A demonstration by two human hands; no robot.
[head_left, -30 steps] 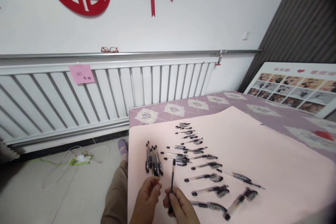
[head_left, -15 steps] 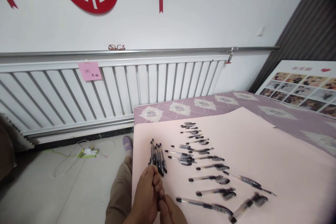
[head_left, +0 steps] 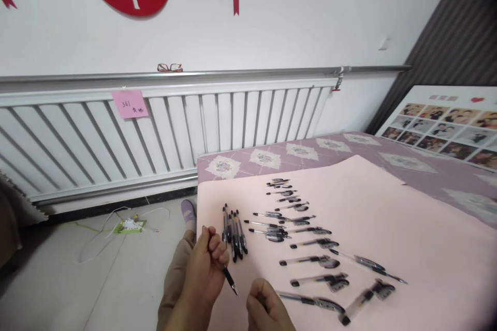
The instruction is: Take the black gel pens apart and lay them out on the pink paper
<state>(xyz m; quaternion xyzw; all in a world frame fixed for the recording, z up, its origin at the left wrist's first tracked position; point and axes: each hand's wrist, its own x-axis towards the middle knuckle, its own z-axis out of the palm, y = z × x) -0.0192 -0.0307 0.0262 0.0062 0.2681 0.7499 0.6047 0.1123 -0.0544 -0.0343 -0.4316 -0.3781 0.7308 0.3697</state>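
Note:
My left hand point(head_left: 207, 269) is closed around a black pen point(head_left: 230, 278), its bare tip pointing down and to the right. To the right of it, my right hand point(head_left: 267, 307) has its fingers curled together; whatever may be inside them is hidden. Just beyond my left hand lies a bunch of capped pens point(head_left: 234, 235), side by side. Several separate pens point(head_left: 310, 262) form a slanting column on the pink sheet point(head_left: 388, 217). One pen point(head_left: 310, 300) lies right beside my right hand.
A purple patterned cover point(head_left: 287, 161) lies under the sheet. Behind stands a white radiator point(head_left: 217, 119) with a pink note point(head_left: 130, 104); glasses point(head_left: 170, 68) rest on the pipe above. A photo board point(head_left: 446, 124) leans at right. A power strip point(head_left: 131, 226) lies on the floor.
My hands were together and have moved apart, the right one shifting rightward. The pen's tip now shows below my left hand, which has risen slightly leftward.

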